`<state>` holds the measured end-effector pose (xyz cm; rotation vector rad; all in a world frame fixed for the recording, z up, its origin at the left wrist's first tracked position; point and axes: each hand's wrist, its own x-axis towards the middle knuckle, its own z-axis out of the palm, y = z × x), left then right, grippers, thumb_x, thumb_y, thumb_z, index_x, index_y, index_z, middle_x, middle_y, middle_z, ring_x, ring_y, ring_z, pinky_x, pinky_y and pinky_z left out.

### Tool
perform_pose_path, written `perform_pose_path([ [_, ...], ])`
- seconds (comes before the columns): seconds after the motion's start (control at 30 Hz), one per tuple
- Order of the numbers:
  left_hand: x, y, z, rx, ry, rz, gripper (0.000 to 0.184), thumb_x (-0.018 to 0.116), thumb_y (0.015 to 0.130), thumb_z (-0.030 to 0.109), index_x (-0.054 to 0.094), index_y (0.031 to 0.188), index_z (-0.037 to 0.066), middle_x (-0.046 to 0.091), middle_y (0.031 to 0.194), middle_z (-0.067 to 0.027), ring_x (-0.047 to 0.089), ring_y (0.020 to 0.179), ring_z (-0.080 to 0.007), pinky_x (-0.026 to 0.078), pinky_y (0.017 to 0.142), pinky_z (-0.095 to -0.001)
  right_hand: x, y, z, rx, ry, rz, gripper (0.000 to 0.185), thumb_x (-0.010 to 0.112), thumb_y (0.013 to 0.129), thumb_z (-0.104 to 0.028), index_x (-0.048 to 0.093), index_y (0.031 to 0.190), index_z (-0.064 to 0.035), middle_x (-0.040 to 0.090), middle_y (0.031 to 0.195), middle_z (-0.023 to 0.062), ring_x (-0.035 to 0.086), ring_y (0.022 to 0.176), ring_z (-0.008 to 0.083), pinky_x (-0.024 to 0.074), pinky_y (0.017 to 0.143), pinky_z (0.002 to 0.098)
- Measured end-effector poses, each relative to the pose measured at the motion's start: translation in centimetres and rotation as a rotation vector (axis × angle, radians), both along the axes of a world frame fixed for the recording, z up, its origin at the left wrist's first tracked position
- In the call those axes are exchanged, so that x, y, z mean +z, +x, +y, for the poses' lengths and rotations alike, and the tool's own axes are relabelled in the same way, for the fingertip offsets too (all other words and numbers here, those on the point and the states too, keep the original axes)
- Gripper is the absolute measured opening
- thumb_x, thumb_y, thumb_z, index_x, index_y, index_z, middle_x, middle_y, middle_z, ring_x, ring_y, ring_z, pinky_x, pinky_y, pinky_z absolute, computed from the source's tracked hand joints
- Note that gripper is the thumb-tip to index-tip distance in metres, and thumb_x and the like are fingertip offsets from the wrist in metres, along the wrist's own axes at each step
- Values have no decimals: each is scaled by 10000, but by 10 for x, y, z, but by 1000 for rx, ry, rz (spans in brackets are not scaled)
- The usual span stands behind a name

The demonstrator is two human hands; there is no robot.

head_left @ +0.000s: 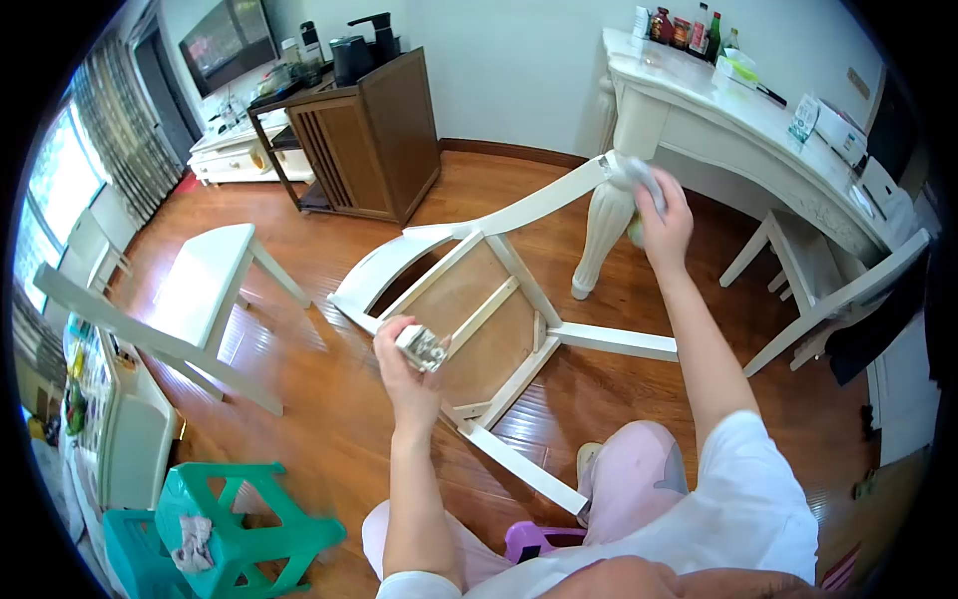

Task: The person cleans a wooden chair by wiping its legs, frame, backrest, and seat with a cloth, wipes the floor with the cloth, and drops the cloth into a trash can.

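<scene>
A white wooden chair (574,339) lies tipped over on the floor, its pale brown seat underside (489,344) facing up. My left hand (404,384) is closed around the end of one chair leg (421,347), which points up toward the camera. My right hand (667,225) is pinched on a whitish cloth (639,178), blurred by motion, at the tip of the curved leg (549,200) on the far side. Part of the cloth is hidden behind the fingers.
A white table (699,95) with bottles and boxes stands at the back right, a white chair (813,275) beside it. Green stools (239,519), one with a rag (194,544), are at the lower left. Another white chair (205,280) and a brown cabinet (384,150) stand beyond.
</scene>
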<state>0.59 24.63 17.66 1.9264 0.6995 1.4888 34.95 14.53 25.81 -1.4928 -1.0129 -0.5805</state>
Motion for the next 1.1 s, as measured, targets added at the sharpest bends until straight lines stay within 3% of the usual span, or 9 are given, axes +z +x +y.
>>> perform_pose_path([
  [0.13, -2, -3, -1, -39, -108, 6, 518, 762, 735, 21, 464, 1158, 42, 475, 1164, -131, 475, 1076, -256, 376, 953, -354, 2, 44, 59, 0, -42, -187, 265, 636, 869, -197, 642, 1089, -49, 624, 1120, 130, 591, 1026, 293, 465, 880, 358],
  [0.23, -7, -4, 3, -26, -39, 29, 507, 758, 741, 23, 465, 1153, 39, 484, 1155, -132, 478, 1084, -260, 366, 968, -356, -18, 41, 70, 134, -158, 144, 292, 646, 861, -193, 635, 1124, -66, 613, 1144, 139, 561, 1089, 315, 445, 924, 386],
  [0.37, -11, -5, 5, -17, -88, 27, 500, 754, 736, 26, 464, 1143, 37, 490, 1143, -132, 484, 1090, -262, 361, 977, -359, -61, 33, 45, -148, -54, -271, 286, 636, 852, -144, 623, 1124, -57, 608, 1153, 143, 532, 1108, 345, 428, 950, 431],
  [0.43, -11, -4, 2, -12, -98, 24, 495, 751, 736, 26, 465, 1140, 37, 493, 1139, -131, 485, 1088, -262, 361, 978, -361, -89, 45, 20, -19, -392, -314, 251, 626, 854, -126, 628, 1088, -35, 622, 1106, 150, 563, 1043, 352, 448, 914, 418],
  [0.53, -14, -3, 7, 2, -113, -5, 489, 747, 737, 26, 466, 1137, 38, 495, 1134, -129, 487, 1086, -260, 359, 982, -365, -95, 57, 12, -55, -22, 53, 214, 612, 860, -112, 631, 1052, -18, 632, 1040, 160, 591, 963, 356, 469, 857, 392],
  [0.7, -13, -3, 5, -30, -118, -17, 489, 744, 736, 24, 465, 1138, 39, 489, 1146, -127, 482, 1090, -256, 350, 988, -368, 1, 41, 42, -60, 89, -120, 241, 608, 872, -159, 618, 1053, -1, 622, 1029, 158, 586, 967, 339, 465, 837, 378],
  [0.9, -11, -3, 4, -19, -101, -21, 497, 749, 735, 24, 463, 1141, 36, 486, 1147, -129, 481, 1087, -258, 354, 982, -363, -45, 15, 38, -75, -112, -101, 230, 602, 857, -92, 603, 1073, -15, 606, 1041, 151, 553, 975, 355, 453, 849, 418],
  [0.97, -10, -4, 5, -17, -37, 29, 504, 754, 735, 29, 463, 1146, 39, 485, 1144, -132, 482, 1087, -263, 360, 974, -360, -95, 30, 13, 110, -586, -317, 238, 610, 844, -77, 602, 1074, -15, 615, 1046, 156, 575, 969, 351, 464, 853, 418],
  [1.1, -11, -6, 4, -2, -64, 59, 510, 754, 734, 20, 462, 1151, 45, 484, 1139, -133, 483, 1084, -266, 366, 967, -358, -107, 36, 13, -88, -64, 64, 244, 616, 861, -119, 603, 1072, 3, 623, 1036, 166, 600, 949, 331, 469, 846, 381],
])
